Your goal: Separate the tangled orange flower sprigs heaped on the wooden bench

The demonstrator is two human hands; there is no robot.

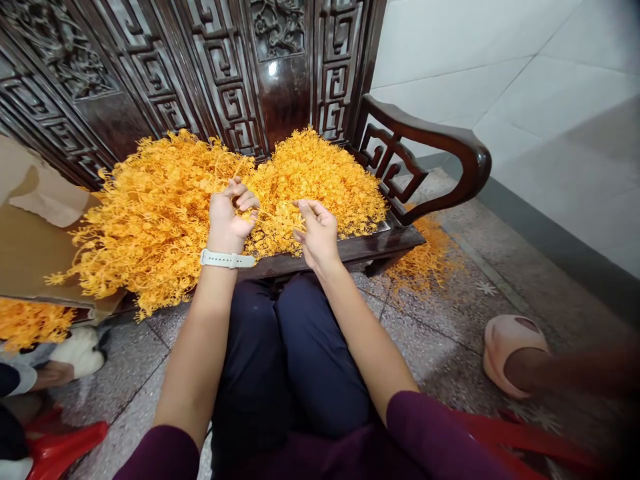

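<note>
A big heap of orange plastic sprigs (160, 200) covers the seat of a dark carved wooden bench (380, 243). My left hand (231, 215), with a white watch band on the wrist, is curled shut on a thin orange sprig (273, 217) at the heap's front edge. My right hand (316, 230) pinches the other end of the same sprig, fingers bent together. Both hands hover just above the bench's front rail, over my dark-trousered knees.
A brown cardboard box (35, 247) stands at the left with more orange sprigs (30, 323) below it. Loose sprigs (425, 263) lie on the speckled floor under the armrest (440, 143). Another person's foot in a pink slipper (510, 350) is at the right. A red stool (60, 447) shows lower left.
</note>
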